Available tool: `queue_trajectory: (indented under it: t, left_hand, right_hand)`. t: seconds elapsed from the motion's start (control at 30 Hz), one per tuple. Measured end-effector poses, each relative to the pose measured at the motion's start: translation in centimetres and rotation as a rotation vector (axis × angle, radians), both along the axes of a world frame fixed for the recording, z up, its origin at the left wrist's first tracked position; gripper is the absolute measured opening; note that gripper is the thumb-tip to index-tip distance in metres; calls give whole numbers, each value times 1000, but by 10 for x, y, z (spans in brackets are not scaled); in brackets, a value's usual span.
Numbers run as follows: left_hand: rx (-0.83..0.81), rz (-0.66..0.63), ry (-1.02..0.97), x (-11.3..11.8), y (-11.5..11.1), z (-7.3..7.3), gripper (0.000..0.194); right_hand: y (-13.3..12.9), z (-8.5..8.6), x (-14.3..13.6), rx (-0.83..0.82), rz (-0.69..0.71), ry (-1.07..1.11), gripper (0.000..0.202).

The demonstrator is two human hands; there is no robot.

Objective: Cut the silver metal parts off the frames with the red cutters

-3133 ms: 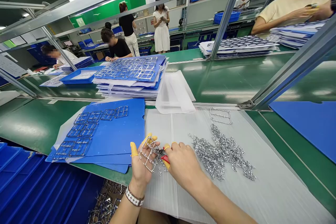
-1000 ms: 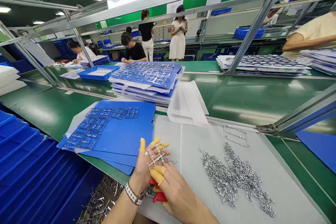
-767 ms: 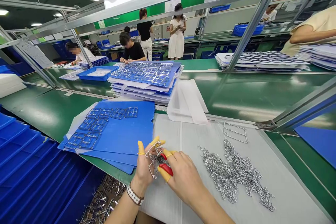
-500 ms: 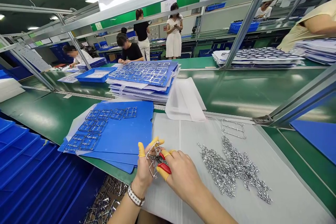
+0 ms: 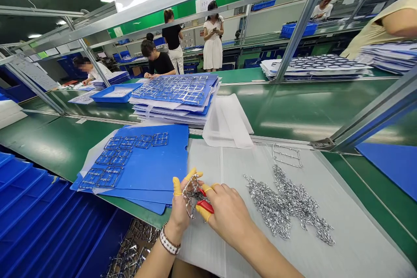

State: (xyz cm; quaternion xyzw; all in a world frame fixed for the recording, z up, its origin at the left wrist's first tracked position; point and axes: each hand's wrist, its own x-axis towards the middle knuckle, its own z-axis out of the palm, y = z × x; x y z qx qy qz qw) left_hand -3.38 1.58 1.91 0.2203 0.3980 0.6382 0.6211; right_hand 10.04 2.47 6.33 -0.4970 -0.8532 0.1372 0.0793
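Observation:
My left hand [image 5: 180, 208], with yellow finger cots, is closed on a shiny metal frame [image 5: 188, 195] held tilted above the grey-covered bench. My right hand [image 5: 228, 213] grips red-handled pliers [image 5: 205, 205], and their jaws reach in at the frame. The fingers and frame partly hide the jaws. To the right lies a pile of small silvery metal pieces [image 5: 286, 206], linked or heaped together; which, I cannot tell. Behind the pile a single flat metal frame [image 5: 287, 155] rests on the grey sheet [image 5: 224, 243]. Several darker-looking frames [image 5: 110, 176] lie in rows on a blue board [image 5: 159, 165].
A stack of sheets topped with metal frames [image 5: 172, 89] stands behind the blue board, beside a white foam sheet [image 5: 226, 124]. Blue crates [image 5: 42, 221] and a box of loose frames [image 5: 133, 247] sit low left. A metal post [image 5: 368, 113] slants at right. People work beyond.
The view has shifted slightly, so the scene sits a little left and higher. Both hands keep their hold, the frame turned only slightly at the pliers.

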Motion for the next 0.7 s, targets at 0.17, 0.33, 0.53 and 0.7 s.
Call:
queue_trajectory:
  t: [0.17,0.33,0.53,0.7]
  left_hand:
    - [19,13,84,-3,1,-8,67]
    - [16,14,94,-3,1,-12,66]
    - [-30,-46,-68,-5,2,-1,71]
    - [-29,-73,-132,-1,0,4,71]
  right_hand:
    - [3,0,0,-8,16,-10,36]
    - [2,2,-3,15,9,-80,24]
    - [6,5,7,52,-27,-90,25]
    - [15,0,13,95,-72,-75,24]
